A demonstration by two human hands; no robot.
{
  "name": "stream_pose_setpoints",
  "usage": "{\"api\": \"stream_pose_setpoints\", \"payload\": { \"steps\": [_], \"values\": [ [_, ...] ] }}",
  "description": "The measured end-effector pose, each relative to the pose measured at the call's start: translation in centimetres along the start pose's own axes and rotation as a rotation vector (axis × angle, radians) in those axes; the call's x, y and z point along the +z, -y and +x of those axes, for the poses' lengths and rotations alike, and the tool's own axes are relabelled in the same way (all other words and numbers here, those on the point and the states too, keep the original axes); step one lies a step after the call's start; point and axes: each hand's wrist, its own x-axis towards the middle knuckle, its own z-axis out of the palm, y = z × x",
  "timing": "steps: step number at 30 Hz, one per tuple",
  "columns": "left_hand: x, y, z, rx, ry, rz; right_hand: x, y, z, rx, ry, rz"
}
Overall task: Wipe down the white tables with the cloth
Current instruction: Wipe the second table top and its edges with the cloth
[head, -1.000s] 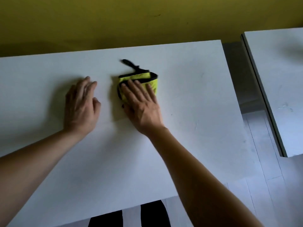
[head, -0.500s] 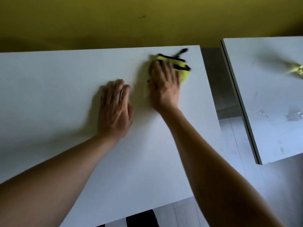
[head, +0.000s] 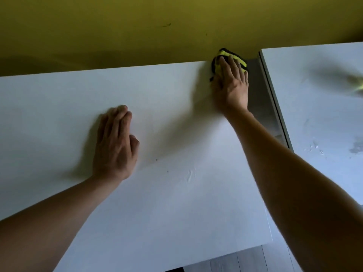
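Since a second ago, the right hand (head: 231, 83) has swept the cloth (head: 232, 57) from the middle of the near table (head: 176, 203) out to its far corner at one o'clock. Nearest, the left hand (head: 115, 142) rests flat at nine o'clock, fingers straight and together, bracing. Farther off, the right hand presses the yellow, black-edged cloth with straight, slightly spread fingers, right at the table edge beside the gap. To do it well, keep the palm flat, finish the corner, then pull back in overlapping strokes. At three o'clock, the second table (head: 314, 107) shows smears, apparently unwiped.
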Motion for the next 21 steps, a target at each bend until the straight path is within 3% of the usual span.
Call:
{"api": "stream_pose_setpoints", "payload": {
  "steps": [4, 9, 13, 15, 21],
  "values": [
    [0.1, 0.0, -0.1, 0.0, -0.016, 0.007, 1.6, 4.8, -2.1, 0.026, -0.061, -0.036],
    [0.5, 0.7, -0.3, 0.029, -0.053, 0.036, 4.9, 14.0, -9.4, -0.497, 0.064, 0.088],
    [0.4, 0.7, -0.2, 0.02, -0.049, 0.028, 4.6, 13.0, -10.2, -0.611, 0.095, 0.053],
    [0.2, 0.4, -0.1, 0.018, -0.054, 0.011, 3.7, 9.6, -8.9, -0.546, 0.061, 0.056],
    [0.5, 0.4, -0.2, 0.007, -0.043, 0.003, -0.5, -0.7, -7.6, -0.059, -0.078, -0.018]
  ]
}}
